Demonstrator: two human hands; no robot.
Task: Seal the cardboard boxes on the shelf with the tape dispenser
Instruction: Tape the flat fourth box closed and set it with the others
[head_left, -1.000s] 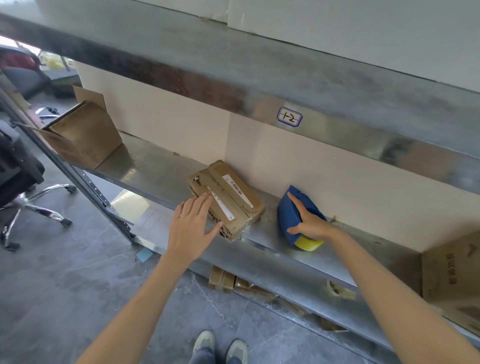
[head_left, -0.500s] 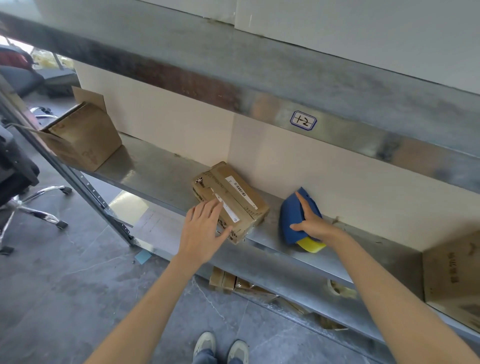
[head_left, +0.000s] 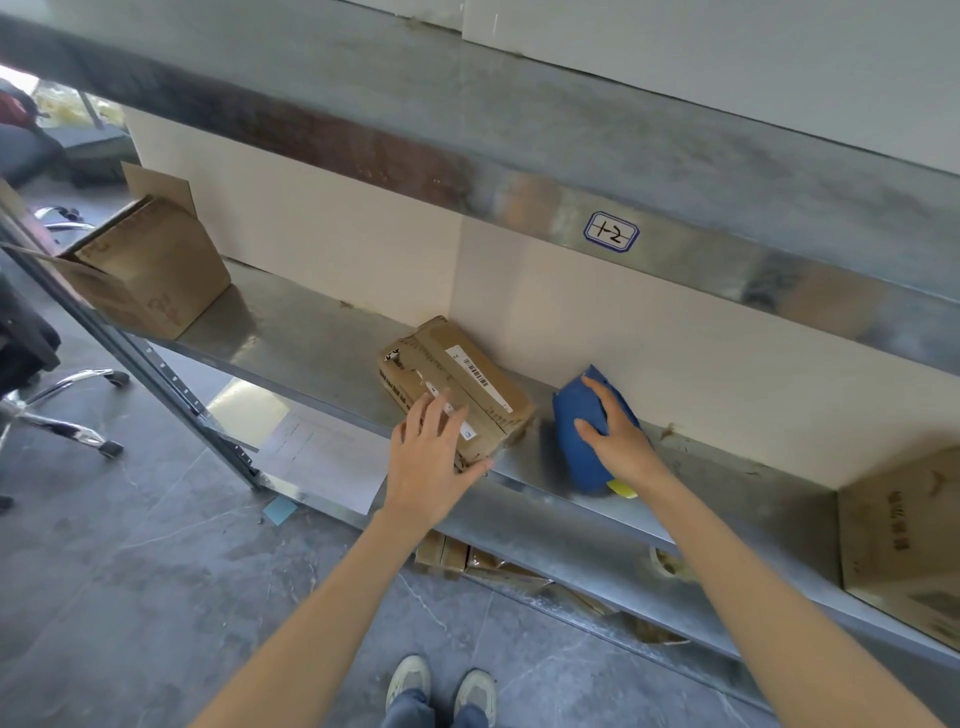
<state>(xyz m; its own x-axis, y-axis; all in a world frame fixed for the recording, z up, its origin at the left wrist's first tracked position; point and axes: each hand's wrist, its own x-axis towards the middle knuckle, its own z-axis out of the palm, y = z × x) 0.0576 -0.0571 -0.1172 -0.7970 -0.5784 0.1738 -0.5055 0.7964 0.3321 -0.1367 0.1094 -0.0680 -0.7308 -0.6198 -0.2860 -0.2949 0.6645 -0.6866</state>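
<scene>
A small cardboard box (head_left: 457, 384) with white labels lies on the metal shelf (head_left: 291, 338), near its front edge. My left hand (head_left: 428, 462) rests flat on the box's near corner, fingers spread, thumb along its front side. To the right stands a blue tape dispenser (head_left: 574, 434) with a yellow part at its base. My right hand (head_left: 621, 441) covers the dispenser's right side, fingers curled over its top.
An open cardboard box (head_left: 150, 275) sits at the shelf's left end and another box (head_left: 904, 535) at the right end. A metal shelf (head_left: 519, 156) overhangs above. Flattened cardboard (head_left: 467, 558) lies on the lower shelf. An office chair base (head_left: 57, 410) stands on the floor at left.
My left hand has moved forward from in front of the box onto its near corner. My right hand stayed on the dispenser, shifting its grip slightly over the top.
</scene>
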